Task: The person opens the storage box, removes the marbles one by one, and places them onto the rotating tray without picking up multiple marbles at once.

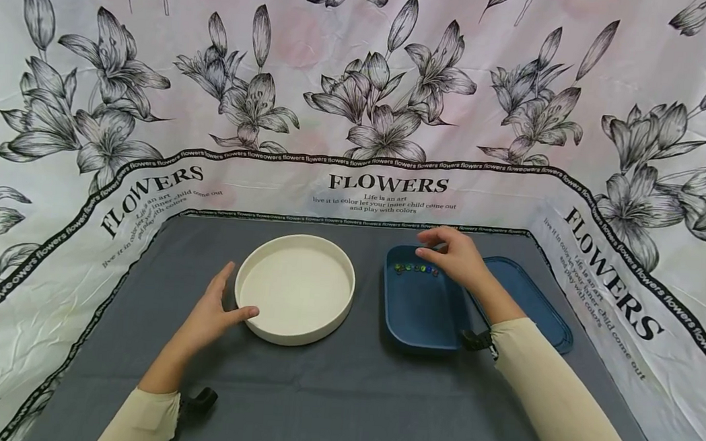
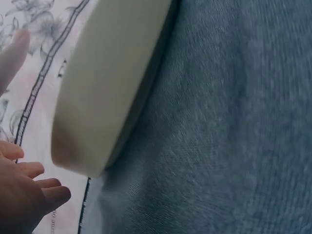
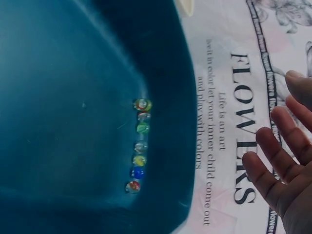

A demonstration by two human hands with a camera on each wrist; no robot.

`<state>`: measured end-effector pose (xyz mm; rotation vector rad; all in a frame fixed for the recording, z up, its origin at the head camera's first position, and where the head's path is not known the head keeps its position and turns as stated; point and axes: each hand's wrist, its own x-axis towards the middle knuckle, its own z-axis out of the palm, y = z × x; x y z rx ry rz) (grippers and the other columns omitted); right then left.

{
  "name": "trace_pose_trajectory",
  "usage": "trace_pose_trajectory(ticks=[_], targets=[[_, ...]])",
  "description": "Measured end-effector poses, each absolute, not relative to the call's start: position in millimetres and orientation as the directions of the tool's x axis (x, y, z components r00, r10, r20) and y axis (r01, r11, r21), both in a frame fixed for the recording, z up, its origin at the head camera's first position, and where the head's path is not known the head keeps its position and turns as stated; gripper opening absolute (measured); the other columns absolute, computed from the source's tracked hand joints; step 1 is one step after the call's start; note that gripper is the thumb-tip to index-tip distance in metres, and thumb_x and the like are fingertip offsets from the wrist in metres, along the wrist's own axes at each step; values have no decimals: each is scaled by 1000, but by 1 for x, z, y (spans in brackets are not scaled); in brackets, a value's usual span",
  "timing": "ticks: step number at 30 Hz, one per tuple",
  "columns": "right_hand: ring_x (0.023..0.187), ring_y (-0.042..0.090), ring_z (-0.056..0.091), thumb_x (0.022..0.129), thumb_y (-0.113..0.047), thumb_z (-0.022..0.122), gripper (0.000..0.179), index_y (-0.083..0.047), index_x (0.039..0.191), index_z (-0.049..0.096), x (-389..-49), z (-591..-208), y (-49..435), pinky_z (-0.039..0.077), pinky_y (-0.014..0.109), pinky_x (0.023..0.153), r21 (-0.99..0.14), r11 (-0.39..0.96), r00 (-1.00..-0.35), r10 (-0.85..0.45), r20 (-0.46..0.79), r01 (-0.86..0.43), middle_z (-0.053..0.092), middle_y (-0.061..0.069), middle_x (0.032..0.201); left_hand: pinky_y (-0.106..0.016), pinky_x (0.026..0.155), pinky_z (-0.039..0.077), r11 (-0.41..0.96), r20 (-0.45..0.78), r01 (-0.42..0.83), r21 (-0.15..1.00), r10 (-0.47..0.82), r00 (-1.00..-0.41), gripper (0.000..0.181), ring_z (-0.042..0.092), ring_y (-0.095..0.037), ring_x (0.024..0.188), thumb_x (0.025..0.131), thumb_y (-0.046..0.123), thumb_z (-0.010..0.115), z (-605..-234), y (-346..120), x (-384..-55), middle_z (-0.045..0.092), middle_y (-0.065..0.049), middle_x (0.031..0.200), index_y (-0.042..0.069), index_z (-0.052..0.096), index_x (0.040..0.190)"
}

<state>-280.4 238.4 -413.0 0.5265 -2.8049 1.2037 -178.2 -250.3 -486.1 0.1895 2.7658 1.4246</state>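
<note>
A round cream tray with a low rim lies on the grey cloth. My left hand is at its left side, fingers spread and holding nothing; the thumb reaches over the near-left rim, and I cannot tell whether it touches. In the left wrist view the tray's side wall stands apart from the fingers. To the right sits a deep blue rectangular container. Several colourful glass marbles lie in a row along its far inner edge. My right hand hovers above its far right corner, fingers loosely bent, with nothing in them.
A flat blue lid lies right of the container, partly behind the right forearm. Grey cloth covers the table. A white flower-print sheet rises at the back and sides.
</note>
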Motion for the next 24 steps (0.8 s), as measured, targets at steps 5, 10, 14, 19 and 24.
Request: trace_pose_trajectory(ticks=[5,10,14,19,24], targets=[[100,29,67,97,-32,73,37,-15,129,69,-296,-423,234,61,41,69,-690,641,-935,-314,165,-337,65,12,121,-66,121,26,580,-26,67,812,151,-988,120,18,-52,152,88,36,83,-491,-255,-183,4,-27,169,3,-4,165],[86,24,58,96,-30,75,34,-17,127,72,-308,-434,228,57,39,63,-665,657,-928,-333,170,-357,60,7,106,-68,120,25,577,-45,69,814,181,-983,124,19,-51,152,87,38,83,-495,-258,-186,7,-27,169,4,-8,164],[72,24,47,95,-30,76,33,-18,126,72,-316,-443,223,45,38,61,-659,670,-931,-338,140,-342,52,6,91,-67,121,24,577,-30,92,811,199,-979,124,18,-50,153,86,36,85,-499,-263,-187,3,-23,171,7,-6,165],[56,22,36,95,-26,76,32,-15,125,72,-323,-452,220,37,36,56,-675,677,-941,-327,83,-294,42,5,74,-63,123,21,526,-24,112,843,245,-969,127,12,-47,155,83,30,88,-500,-268,-190,-3,-20,171,7,-7,165],[57,18,33,95,-24,77,28,-14,121,73,-330,-460,217,35,33,57,-676,691,-947,-319,32,-256,36,0,69,-62,122,23,479,-7,145,866,301,-953,126,13,-44,156,82,28,89,-502,-270,-191,0,-21,171,7,-3,165]])
